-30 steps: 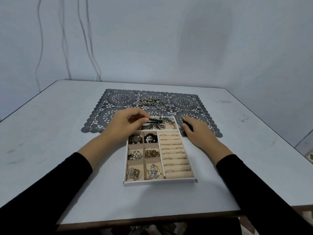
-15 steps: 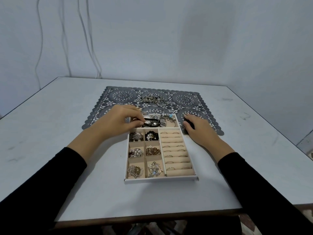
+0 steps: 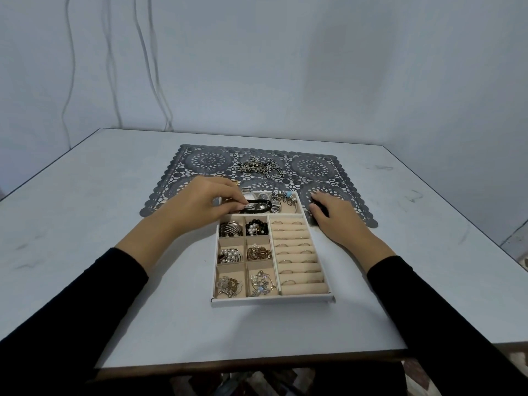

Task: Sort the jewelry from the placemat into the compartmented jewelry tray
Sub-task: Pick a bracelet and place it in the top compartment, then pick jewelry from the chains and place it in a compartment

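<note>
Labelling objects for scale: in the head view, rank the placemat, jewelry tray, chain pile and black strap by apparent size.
1. placemat, widest, though farther off.
2. jewelry tray, nearer the camera, so that gap is unsure.
3. chain pile.
4. black strap, partly hidden by the left hand.

placemat (image 3: 210,161) is patterned with grey lace medallions | jewelry tray (image 3: 271,301) is lined beige, rimmed white | bench (image 3: 114,224) is tinted grey

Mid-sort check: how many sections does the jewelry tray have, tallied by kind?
Small square compartments: 6
Long far compartment: 1
Ring-roll section: 1
Total: 8 sections in the jewelry tray
</note>
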The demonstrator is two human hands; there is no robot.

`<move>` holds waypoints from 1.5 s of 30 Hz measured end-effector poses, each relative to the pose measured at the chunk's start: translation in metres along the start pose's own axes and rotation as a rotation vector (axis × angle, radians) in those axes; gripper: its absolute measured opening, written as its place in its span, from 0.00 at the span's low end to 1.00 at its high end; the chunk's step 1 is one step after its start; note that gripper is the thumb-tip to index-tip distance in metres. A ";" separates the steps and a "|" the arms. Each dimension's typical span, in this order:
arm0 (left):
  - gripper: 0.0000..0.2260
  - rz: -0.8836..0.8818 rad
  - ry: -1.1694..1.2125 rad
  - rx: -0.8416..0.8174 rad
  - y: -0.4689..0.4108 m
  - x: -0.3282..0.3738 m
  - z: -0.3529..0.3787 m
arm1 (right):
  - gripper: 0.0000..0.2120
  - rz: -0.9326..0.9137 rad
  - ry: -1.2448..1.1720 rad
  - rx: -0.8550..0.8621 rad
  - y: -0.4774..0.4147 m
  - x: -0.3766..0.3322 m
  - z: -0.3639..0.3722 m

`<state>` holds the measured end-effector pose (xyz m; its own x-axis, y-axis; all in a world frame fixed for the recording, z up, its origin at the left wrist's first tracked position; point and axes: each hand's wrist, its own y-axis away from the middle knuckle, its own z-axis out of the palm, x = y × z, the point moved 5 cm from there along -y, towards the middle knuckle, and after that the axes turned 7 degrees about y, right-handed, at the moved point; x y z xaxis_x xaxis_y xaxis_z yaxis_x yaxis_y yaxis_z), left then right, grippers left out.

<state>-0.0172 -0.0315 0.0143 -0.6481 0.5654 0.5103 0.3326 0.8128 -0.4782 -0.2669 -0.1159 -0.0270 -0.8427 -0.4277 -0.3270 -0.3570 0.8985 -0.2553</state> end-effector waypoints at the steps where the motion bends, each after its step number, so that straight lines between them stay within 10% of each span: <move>1: 0.07 0.002 0.000 -0.001 0.000 0.000 0.000 | 0.15 -0.002 0.000 0.000 0.000 -0.001 0.000; 18: 0.09 -0.188 0.013 0.308 -0.009 -0.039 -0.018 | 0.17 0.054 -0.064 0.125 -0.023 0.011 -0.013; 45: 0.18 -0.284 -0.183 -0.107 -0.106 -0.139 0.016 | 0.14 -0.162 -0.077 0.001 -0.163 -0.024 0.037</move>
<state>0.0267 -0.1986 -0.0175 -0.8338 0.2883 0.4708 0.1851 0.9494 -0.2537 -0.1739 -0.2560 -0.0108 -0.7407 -0.5735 -0.3500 -0.4854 0.8170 -0.3113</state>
